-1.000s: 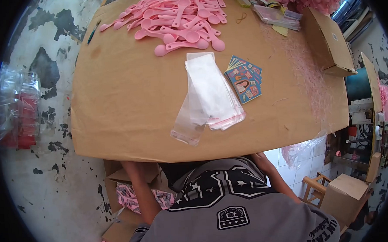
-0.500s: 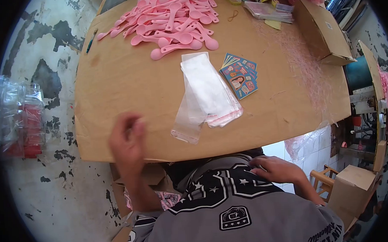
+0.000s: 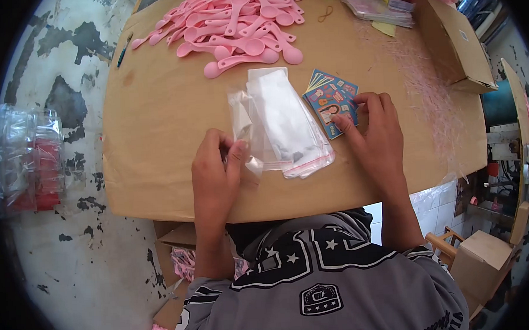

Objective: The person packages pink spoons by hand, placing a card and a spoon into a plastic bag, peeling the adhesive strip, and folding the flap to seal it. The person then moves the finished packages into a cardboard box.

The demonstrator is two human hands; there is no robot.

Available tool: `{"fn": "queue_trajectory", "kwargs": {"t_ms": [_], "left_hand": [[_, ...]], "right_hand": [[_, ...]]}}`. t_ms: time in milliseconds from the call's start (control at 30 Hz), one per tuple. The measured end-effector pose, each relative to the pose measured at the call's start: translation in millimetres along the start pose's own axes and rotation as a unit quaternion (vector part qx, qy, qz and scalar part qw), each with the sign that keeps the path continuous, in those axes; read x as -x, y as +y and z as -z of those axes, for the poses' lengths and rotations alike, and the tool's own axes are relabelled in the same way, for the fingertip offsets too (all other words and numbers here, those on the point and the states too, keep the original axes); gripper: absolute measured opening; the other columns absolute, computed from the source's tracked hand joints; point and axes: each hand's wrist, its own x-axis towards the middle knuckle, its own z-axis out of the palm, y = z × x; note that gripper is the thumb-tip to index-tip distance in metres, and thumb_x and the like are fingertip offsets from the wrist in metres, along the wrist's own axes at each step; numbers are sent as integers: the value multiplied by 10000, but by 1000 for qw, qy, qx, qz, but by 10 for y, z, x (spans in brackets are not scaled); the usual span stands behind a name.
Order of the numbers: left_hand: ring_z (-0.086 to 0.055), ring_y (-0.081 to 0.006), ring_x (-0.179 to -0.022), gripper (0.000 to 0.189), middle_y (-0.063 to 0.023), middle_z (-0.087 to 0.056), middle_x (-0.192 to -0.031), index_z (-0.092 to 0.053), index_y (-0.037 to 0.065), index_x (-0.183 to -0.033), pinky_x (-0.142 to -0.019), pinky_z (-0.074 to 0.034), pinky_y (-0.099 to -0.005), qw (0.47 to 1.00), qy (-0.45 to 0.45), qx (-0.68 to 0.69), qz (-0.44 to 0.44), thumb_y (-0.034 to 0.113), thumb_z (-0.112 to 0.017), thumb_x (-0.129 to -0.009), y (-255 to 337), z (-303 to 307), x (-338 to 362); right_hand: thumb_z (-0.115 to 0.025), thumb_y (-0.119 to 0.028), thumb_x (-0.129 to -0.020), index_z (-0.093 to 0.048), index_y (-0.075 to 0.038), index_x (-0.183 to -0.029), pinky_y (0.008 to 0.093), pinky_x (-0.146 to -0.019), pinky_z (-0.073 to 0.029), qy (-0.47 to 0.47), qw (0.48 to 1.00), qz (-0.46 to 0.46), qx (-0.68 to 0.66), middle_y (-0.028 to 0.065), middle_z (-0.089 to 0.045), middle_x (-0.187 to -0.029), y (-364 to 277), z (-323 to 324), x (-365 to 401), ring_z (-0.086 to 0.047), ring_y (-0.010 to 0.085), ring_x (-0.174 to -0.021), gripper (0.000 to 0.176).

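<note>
My left hand [image 3: 216, 161] pinches a clear plastic bag [image 3: 244, 121], which is lifted and creased at the left of the bag pile. Beside it lies the stack of clear plastic bags [image 3: 289, 117], fanned a little, with a reddish strip along the near end. To the right of that stack is a small fanned pile of blue printed cards [image 3: 326, 97]. My right hand [image 3: 378, 130] grips at the cards, thumb on the top face and fingertips at the right edge. Whether it holds one card or several is hidden.
A heap of pink plastic spoons [image 3: 240, 24] covers the table's far side. A cardboard box [image 3: 454, 44] stands at the right, near pink plastic strands [image 3: 414, 82]. A pen [image 3: 124, 51] lies far left, and a rubber band [image 3: 325, 13] at the back.
My left hand has moved right and taken hold of a plastic bag, raising it. My right hand has come up from my lap onto the printed cards.
</note>
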Motion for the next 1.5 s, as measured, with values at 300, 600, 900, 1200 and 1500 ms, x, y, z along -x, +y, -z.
{"fn": "queue_trajectory", "kwargs": {"t_ms": [300,600,900,1200,1500], "left_hand": [[-629,-84,-756,224,-23,-683,-884,-662,-26,-1084,-683,-489,-226,981,-10,176,87,109,-782,-951,-3,146,-163],[-575,-73,-751,259,-9,-678,-830,-753,-69,-1132,-673,-456,-222,990,61,124,9,163,-701,-1030,-83,260,-154],[-582,-47,-743,274,5,-701,-853,-753,-47,-1140,-670,-437,-192,968,23,229,96,197,-657,-1060,-181,256,-164],[-583,-52,-773,287,-10,-693,-831,-770,-17,-1110,-654,-457,-206,970,93,225,11,245,-664,-1057,-82,175,-185],[-565,-62,-718,316,-9,-656,-758,-758,-64,-1061,-637,-449,-246,984,54,154,75,239,-669,-1050,-204,203,-150]], "right_hand": [[-752,-191,-979,-644,15,-973,310,-651,-460,-44,955,-128,-263,79,-638,-850,147,-19,-85,-570,149,-712,233],[-640,-115,-1050,-701,20,-1087,262,-624,-432,137,966,13,-221,47,-681,-883,98,58,-81,-584,88,-758,153],[-630,-203,-1083,-669,-9,-1017,223,-712,-455,-75,888,-53,-451,-6,-670,-872,-235,161,146,-573,44,-815,208],[-638,-140,-1059,-655,4,-1088,248,-639,-464,-180,877,7,-445,43,-677,-808,-726,24,340,-585,75,-713,148],[-557,-222,-1082,-602,-36,-1085,419,-627,-488,-317,850,29,-420,175,-651,-739,-879,-125,238,-669,253,-677,192]]}}
